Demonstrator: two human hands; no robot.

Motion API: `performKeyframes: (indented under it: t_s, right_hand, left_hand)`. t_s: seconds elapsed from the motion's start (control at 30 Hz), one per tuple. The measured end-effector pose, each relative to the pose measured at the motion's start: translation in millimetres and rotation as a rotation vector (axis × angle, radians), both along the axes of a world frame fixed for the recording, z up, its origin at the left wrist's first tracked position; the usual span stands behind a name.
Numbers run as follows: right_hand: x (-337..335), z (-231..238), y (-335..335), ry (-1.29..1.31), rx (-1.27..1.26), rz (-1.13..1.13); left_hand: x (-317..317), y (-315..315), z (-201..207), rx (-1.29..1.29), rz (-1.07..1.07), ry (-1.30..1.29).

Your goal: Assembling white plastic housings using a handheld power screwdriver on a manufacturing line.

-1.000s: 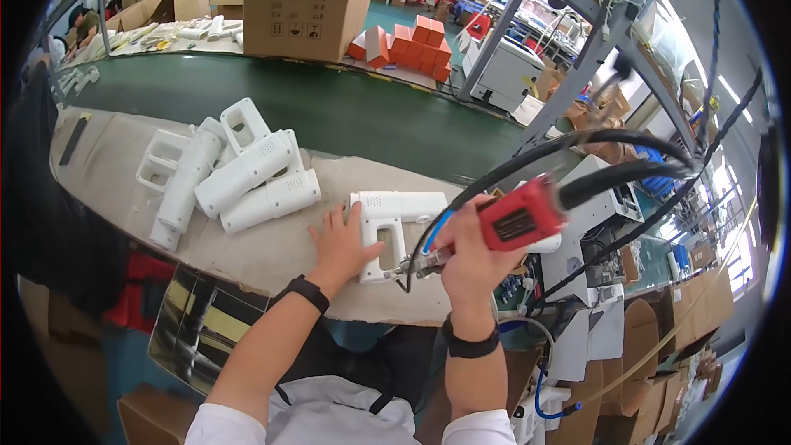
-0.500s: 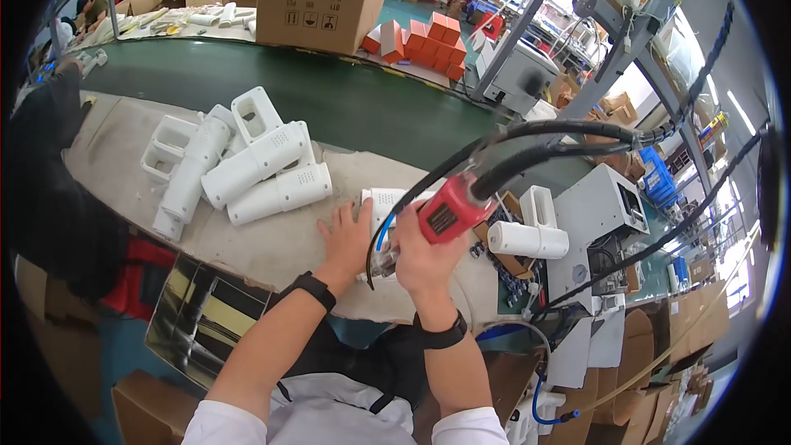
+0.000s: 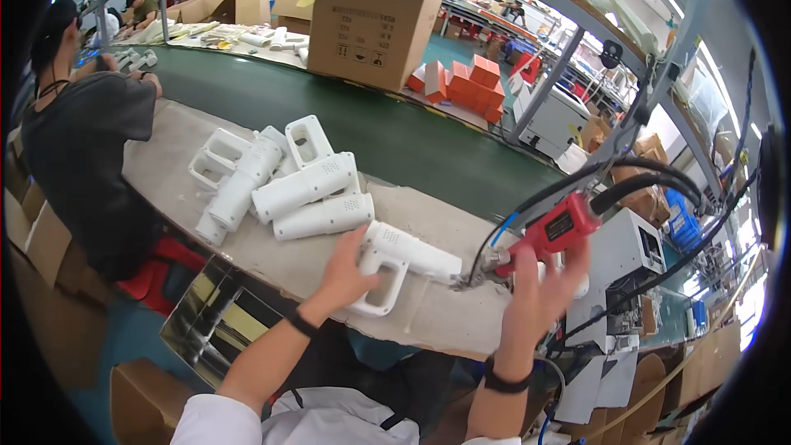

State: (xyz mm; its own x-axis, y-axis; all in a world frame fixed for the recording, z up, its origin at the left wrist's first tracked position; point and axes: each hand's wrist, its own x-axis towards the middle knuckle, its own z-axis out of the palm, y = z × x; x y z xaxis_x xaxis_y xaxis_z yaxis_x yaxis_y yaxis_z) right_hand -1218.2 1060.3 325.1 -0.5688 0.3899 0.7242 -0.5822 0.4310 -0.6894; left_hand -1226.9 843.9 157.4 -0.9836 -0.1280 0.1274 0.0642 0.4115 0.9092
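Note:
A white pistol-shaped plastic housing (image 3: 416, 255) lies on the cardboard-covered bench in front of me, its loop handle toward me. My left hand (image 3: 346, 268) grips its rear end beside the handle. To its right hangs a red power screwdriver (image 3: 554, 229) on thick black cables, tilted, with its metal nose near the housing's narrow end. My right hand (image 3: 540, 297) is just below the screwdriver, fingers stretched up and apart, somewhat blurred; it does not wrap round the tool. Several similar white housings (image 3: 305, 181) are piled to the left.
A green conveyor belt (image 3: 247, 86) runs behind the bench. Beyond it stand a large cardboard carton (image 3: 375, 21) and orange boxes (image 3: 465, 86). A co-worker (image 3: 91, 140) sits at the left. A white machine (image 3: 630, 251) stands at the right, with a metal frame overhead.
The screwdriver has moved right and up, away from the housing, and my right hand has opened from it. My left hand now grips the housing. The view has shifted, showing more of the co-worker.

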Motion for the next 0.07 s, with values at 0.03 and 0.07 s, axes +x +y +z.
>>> performKeyframes:
  t_s: [0.03, 0.07]
  right_hand:
    - [15.8, -9.7, 6.8, 0.119, 0.154, -0.243]
    - [11.3, -11.2, 4.9, 0.124, 0.148, -0.234]
  left_hand:
    - [13.5, -9.4, 13.5, 0.04, -0.022, -0.027]
    - [25.2, -19.9, 21.7, 0.077, -0.022, -0.082]
